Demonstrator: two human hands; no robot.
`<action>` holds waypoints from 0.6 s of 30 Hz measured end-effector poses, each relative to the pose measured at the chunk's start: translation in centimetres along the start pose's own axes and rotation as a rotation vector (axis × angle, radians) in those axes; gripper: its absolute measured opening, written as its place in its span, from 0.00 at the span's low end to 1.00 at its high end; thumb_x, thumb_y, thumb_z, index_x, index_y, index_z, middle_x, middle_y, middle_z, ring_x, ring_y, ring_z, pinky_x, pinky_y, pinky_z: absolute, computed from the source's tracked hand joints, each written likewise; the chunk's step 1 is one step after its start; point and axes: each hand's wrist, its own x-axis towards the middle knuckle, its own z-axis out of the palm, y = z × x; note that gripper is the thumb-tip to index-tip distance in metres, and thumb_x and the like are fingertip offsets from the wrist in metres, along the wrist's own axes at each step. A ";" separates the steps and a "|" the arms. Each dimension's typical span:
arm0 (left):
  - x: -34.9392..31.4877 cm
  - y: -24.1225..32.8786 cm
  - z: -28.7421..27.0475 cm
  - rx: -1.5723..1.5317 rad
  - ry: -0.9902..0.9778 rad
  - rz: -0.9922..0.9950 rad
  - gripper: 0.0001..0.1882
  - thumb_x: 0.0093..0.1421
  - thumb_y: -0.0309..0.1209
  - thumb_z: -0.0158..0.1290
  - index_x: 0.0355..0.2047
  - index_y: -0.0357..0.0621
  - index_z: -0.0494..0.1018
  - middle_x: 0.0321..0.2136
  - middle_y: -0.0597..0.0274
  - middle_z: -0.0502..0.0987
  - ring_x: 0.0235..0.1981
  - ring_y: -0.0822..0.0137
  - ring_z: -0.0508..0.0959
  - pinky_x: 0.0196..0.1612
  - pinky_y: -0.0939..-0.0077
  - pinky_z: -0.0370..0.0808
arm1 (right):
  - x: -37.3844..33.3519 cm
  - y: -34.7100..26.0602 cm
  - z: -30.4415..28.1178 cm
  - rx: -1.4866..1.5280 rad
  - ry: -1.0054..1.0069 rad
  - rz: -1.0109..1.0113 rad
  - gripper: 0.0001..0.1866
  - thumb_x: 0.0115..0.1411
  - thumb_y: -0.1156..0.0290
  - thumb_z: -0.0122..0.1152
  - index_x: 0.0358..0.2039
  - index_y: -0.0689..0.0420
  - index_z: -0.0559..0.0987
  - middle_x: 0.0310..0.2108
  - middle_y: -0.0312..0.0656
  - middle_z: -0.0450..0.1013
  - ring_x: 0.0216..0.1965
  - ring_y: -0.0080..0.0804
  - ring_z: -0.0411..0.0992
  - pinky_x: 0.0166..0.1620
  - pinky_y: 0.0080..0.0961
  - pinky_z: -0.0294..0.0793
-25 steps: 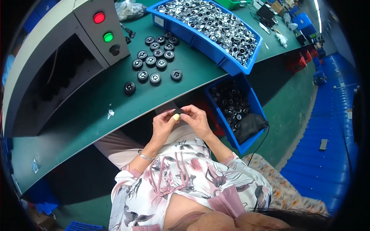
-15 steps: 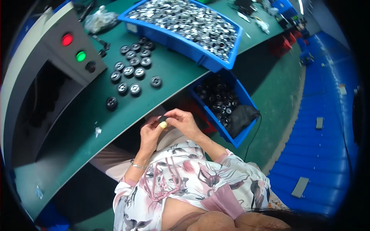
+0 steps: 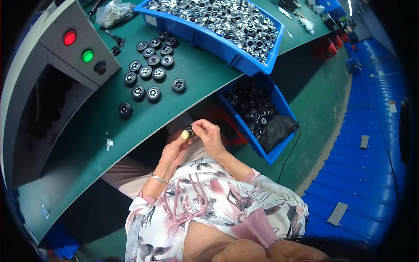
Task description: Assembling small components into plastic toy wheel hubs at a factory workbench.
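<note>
From where I stand, everything hangs on a small dark round piece with a glint of metal (image 3: 190,130), up between the person's hands, above the lap and just short of the green table's (image 3: 89,146) edge. The left hand (image 3: 173,152) has its grip closed on it: the thumb, tipped with a pale yellow cover (image 3: 185,135), presses from the near-left side, the fingers mostly hidden behind. The right hand (image 3: 210,138) comes in from the right, thumb and forefinger bent nearly together at the piece's far-right edge; I can't tell whether that grip pinches it or only touches it.

Being round, the piece shows no long axis, and it is too small to judge exactly how its face tilts.

Beyond the edge, forward and to the left, black wheels with silvery hubs (image 3: 153,94) lie loosely grouped on the table, with the left hand nearer to the closest one. On the other side, the lower blue plastic bin (image 3: 289,106), holding dark round parts (image 3: 252,114) and a black cloth-like bundle (image 3: 278,131), stands nearer the right hand.
</note>
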 end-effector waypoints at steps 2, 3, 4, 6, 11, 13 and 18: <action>0.3 -0.2 -0.8 -0.028 -0.004 -0.041 0.14 0.62 0.29 0.61 0.45 0.35 0.77 0.39 0.60 0.79 0.39 0.67 0.75 0.45 0.74 0.71 | 0.0 0.5 -0.3 0.002 -0.028 0.023 0.09 0.68 0.70 0.58 0.37 0.64 0.78 0.28 0.38 0.78 0.27 0.20 0.76 0.34 0.18 0.77; 0.4 -0.3 -1.2 -0.056 -0.018 -0.087 0.14 0.62 0.29 0.61 0.45 0.35 0.77 0.39 0.60 0.78 0.39 0.67 0.74 0.44 0.75 0.71 | 0.0 0.6 -0.4 0.000 -0.048 0.038 0.10 0.68 0.68 0.58 0.37 0.64 0.78 0.28 0.38 0.79 0.28 0.21 0.77 0.34 0.19 0.77; 0.5 -0.3 -1.4 -0.052 -0.027 -0.096 0.14 0.62 0.30 0.61 0.46 0.34 0.76 0.39 0.59 0.78 0.39 0.67 0.74 0.44 0.76 0.72 | 0.0 0.5 -0.4 0.009 -0.048 0.051 0.10 0.68 0.68 0.58 0.35 0.63 0.78 0.28 0.39 0.79 0.28 0.21 0.77 0.34 0.19 0.77; 0.6 -0.3 -1.8 -0.044 -0.018 -0.106 0.14 0.63 0.29 0.60 0.46 0.34 0.76 0.40 0.59 0.78 0.40 0.66 0.74 0.44 0.76 0.72 | 0.1 0.8 -0.6 -0.004 -0.055 0.063 0.10 0.68 0.68 0.58 0.35 0.63 0.78 0.28 0.38 0.79 0.28 0.21 0.77 0.35 0.18 0.76; 1.1 -0.5 -1.9 0.028 -0.001 -0.053 0.12 0.63 0.25 0.57 0.47 0.36 0.74 0.40 0.59 0.77 0.40 0.66 0.75 0.45 0.73 0.73 | 0.1 1.9 -0.8 0.017 -0.020 0.105 0.09 0.68 0.68 0.58 0.36 0.62 0.78 0.29 0.37 0.78 0.29 0.20 0.76 0.36 0.17 0.75; 1.2 -0.4 -2.0 0.078 -0.010 -0.008 0.13 0.63 0.21 0.55 0.48 0.36 0.73 0.41 0.59 0.77 0.41 0.66 0.76 0.47 0.70 0.73 | 0.0 2.3 -1.0 -0.188 0.013 0.041 0.09 0.68 0.69 0.58 0.36 0.62 0.77 0.29 0.36 0.77 0.30 0.17 0.74 0.36 0.17 0.74; 1.3 -0.8 -1.9 0.067 0.064 0.063 0.16 0.62 0.19 0.54 0.51 0.35 0.72 0.43 0.57 0.76 0.43 0.65 0.77 0.50 0.68 0.74 | 0.0 2.4 -0.9 -0.356 0.009 -0.017 0.09 0.69 0.70 0.56 0.35 0.63 0.75 0.29 0.35 0.75 0.32 0.15 0.72 0.37 0.17 0.73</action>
